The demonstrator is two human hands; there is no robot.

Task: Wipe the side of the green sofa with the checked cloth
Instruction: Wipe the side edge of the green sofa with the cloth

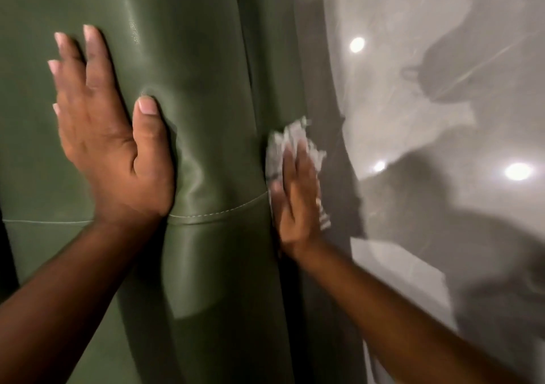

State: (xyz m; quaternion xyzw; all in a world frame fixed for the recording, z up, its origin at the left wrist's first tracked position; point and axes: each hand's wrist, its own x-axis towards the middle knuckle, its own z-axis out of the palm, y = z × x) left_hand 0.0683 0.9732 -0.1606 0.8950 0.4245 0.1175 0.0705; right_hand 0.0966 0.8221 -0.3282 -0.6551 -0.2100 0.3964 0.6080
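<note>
The green sofa (206, 59) fills the left and middle of the head view, its leather smooth and shiny with a stitched seam across it. My left hand (109, 136) lies flat on top of the sofa, fingers spread and the thumb denting the leather. My right hand (296, 198) presses the pale checked cloth (287, 140) flat against the sofa's side, along its right edge. The cloth shows above and beside my fingers and is blurred; most of it is hidden under the palm.
To the right of the sofa lies a glossy grey tiled floor (427, 95) that reflects ceiling lights and carries dark shadows. A dark strip of shadow runs between the sofa's side and the floor.
</note>
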